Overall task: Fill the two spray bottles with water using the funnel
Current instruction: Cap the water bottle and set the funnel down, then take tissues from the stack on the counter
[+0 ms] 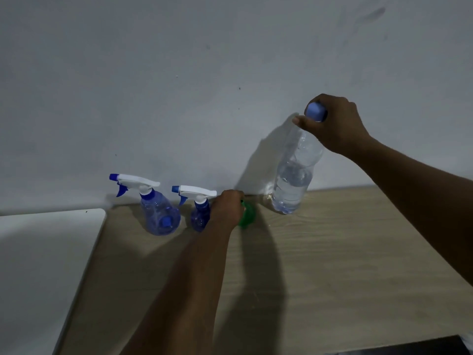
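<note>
Our hands at the pale wood-grain counter
Our left hand closes on the green plastic funnel; our right hand grips the clear water bottle's blue cap.

The scene is dim with a cool bluish cast, and the wall looks flat grey. Light comes from the near right, since 2 long arm shadows fall leftward and away across the wooden table and climb the wall beside the water bottle. Small highlights glint on that bottle. Detail is soft and smeared throughout, and the table edges bow with wide-angle distortion.
</note>
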`<action>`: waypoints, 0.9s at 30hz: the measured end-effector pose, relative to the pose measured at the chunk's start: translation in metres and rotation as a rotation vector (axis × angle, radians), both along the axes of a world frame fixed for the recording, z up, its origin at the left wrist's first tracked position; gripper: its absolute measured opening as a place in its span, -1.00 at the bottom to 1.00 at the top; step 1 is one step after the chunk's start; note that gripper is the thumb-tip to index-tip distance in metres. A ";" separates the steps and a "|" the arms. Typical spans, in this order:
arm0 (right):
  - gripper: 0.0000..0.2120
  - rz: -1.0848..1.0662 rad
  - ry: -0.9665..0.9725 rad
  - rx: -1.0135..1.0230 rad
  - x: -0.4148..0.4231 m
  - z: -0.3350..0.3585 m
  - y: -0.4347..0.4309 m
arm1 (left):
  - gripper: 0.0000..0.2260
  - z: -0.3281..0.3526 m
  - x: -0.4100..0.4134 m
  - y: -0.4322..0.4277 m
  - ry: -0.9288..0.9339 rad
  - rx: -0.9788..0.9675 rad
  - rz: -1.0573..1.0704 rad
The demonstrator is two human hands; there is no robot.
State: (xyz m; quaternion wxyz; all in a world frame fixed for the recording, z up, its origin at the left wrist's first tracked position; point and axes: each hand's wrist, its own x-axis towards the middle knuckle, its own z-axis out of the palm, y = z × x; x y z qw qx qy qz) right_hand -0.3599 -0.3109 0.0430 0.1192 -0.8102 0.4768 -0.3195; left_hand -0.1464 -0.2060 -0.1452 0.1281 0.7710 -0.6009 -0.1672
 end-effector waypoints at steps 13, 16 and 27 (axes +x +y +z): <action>-0.37 -0.130 -0.063 0.175 -0.051 -0.033 0.056 | -0.70 0.023 -0.048 0.020 -0.189 -0.196 -0.068; -0.50 -0.192 -0.069 0.259 -0.095 -0.060 0.079 | -0.68 0.032 -0.079 0.033 -0.191 -0.242 -0.029; -0.76 -0.557 -0.064 0.530 -0.329 -0.158 0.133 | -0.73 0.020 -0.232 0.059 0.020 -0.256 -0.206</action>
